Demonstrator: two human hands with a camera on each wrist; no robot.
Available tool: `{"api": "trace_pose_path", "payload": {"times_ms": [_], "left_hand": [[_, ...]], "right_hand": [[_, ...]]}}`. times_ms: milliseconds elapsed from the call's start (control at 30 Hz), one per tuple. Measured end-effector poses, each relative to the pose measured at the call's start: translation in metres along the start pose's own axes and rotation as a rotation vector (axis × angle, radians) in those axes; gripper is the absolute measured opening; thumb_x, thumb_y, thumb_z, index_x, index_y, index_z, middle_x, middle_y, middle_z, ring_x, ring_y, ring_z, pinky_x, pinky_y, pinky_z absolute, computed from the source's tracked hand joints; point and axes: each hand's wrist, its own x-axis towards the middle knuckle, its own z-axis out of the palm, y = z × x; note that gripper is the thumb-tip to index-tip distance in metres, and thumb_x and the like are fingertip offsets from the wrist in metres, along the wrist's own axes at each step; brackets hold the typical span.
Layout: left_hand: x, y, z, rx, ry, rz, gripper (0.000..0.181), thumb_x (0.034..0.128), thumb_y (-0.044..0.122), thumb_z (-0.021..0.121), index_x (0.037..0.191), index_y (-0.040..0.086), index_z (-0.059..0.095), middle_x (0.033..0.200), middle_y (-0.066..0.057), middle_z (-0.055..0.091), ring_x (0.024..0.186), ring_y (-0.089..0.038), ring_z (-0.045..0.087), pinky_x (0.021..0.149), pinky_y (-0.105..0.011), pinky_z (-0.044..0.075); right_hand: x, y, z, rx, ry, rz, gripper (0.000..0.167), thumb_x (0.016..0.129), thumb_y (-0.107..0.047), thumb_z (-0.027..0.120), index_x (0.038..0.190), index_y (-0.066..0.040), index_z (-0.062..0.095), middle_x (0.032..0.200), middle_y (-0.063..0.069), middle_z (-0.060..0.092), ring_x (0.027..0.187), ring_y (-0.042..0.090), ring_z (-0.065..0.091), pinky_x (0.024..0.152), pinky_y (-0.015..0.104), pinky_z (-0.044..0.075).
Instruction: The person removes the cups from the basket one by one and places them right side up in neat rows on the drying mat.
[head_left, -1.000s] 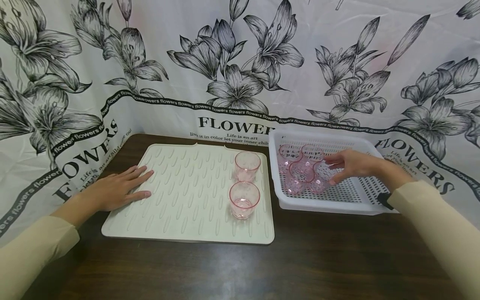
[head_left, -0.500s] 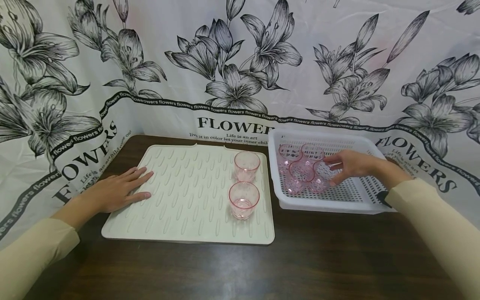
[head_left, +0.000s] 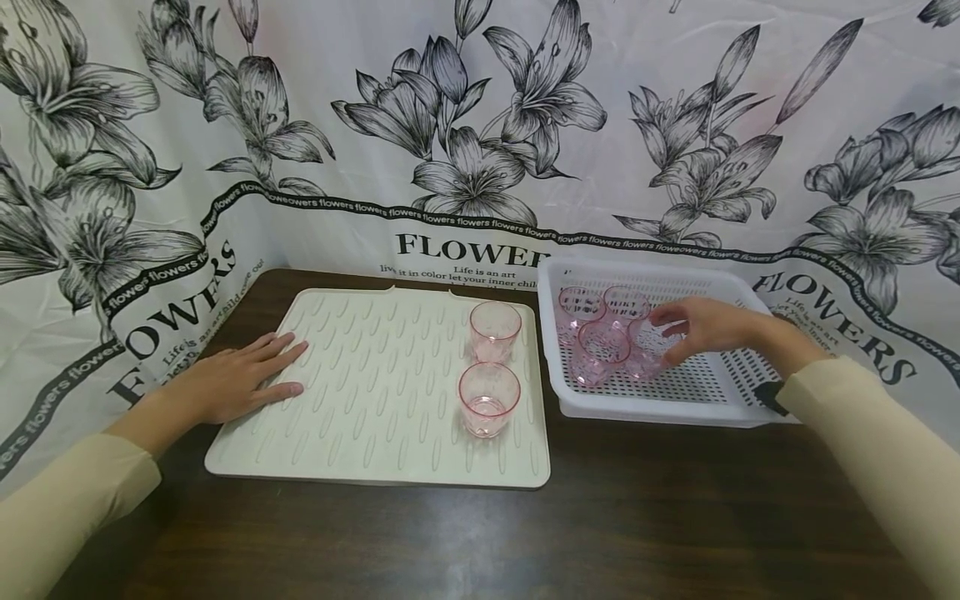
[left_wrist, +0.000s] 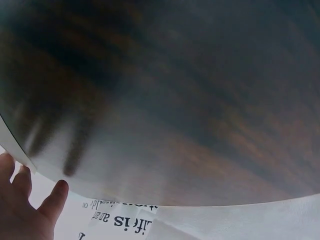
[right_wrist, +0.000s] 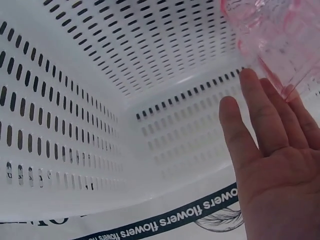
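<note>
- Pink glass (head_left: 643,357), transparent, stands in the white basket (head_left: 645,412), at the fingertips of the right hand (head_left: 705,327).
- This right hand reaches over the basket from its outer side; the thumb and the fingers are parted and a little bent near the rim of the glass. Whether the fingertips touch it, I cannot tell. In the right wrist view, the glass partly overlaps the longer fingers, while the thumb is apart.
- Three similar glasses (head_left: 602,350) stand close together in the basket, just to the left of the right hand, beyond the first glass.
- The left hand (head_left: 232,385) lies flat with spread fingers on the left edge of a cream board (head_left: 360,392), which has raised long marks.
- Two more glasses (head_left: 489,404) stand upright on this board, well to the right of the left hand, one behind the other.
- Under both hands there is a dark brown table (head_left: 480,542); beyond them hangs a white cloth (head_left: 300,75) with black flowers.
</note>
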Motion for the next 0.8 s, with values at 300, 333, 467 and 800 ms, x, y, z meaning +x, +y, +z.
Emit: {"api": "trace_pose_path", "payload": {"times_ms": [300, 333, 467, 800], "left_hand": [[0.0, 0.0, 0.001, -0.005, 0.001, 0.004, 0.08, 0.0983, 0.065, 0.042, 0.156, 0.01, 0.032, 0.16, -0.024, 0.027, 0.144, -0.048, 0.025, 0.105, -0.07, 0.03], [0.0, -0.001, 0.001, -0.004, 0.001, 0.004, 0.08, 0.0982, 0.065, 0.042, 0.156, 0.01, 0.032, 0.16, -0.024, 0.027, 0.144, -0.048, 0.025, 0.105, -0.07, 0.029], [0.001, -0.001, 0.002, -0.004, 0.0, 0.006, 0.08, 0.0983, 0.065, 0.042, 0.156, 0.01, 0.032, 0.159, -0.024, 0.027, 0.144, -0.048, 0.025, 0.104, -0.07, 0.03], [0.0, -0.001, 0.0, 0.0, 0.013, 0.016, 0.079, 0.0989, 0.063, 0.043, 0.156, 0.009, 0.033, 0.159, -0.024, 0.028, 0.144, -0.048, 0.026, 0.104, -0.07, 0.03]], "right_hand": [[-0.008, -0.006, -0.007, 0.078, 0.038, -0.083, 0.076, 0.079, -0.015, 0.082, 0.14, 0.01, 0.044, 0.142, 0.031, 0.049, 0.128, 0.049, 0.05, 0.098, 0.053, 0.048], [-0.008, -0.007, -0.008, 0.081, 0.045, -0.096, 0.076, 0.079, -0.015, 0.082, 0.14, 0.01, 0.044, 0.141, 0.031, 0.049, 0.128, 0.048, 0.051, 0.098, 0.054, 0.048], [-0.01, -0.011, -0.01, 0.09, 0.057, -0.131, 0.075, 0.08, -0.014, 0.081, 0.141, 0.01, 0.044, 0.141, 0.03, 0.05, 0.128, 0.048, 0.05, 0.1, 0.056, 0.046], [-0.014, -0.022, -0.017, 0.095, 0.073, -0.171, 0.079, 0.082, -0.016, 0.08, 0.146, 0.007, 0.04, 0.143, 0.03, 0.048, 0.129, 0.048, 0.05, 0.099, 0.056, 0.046]]}}
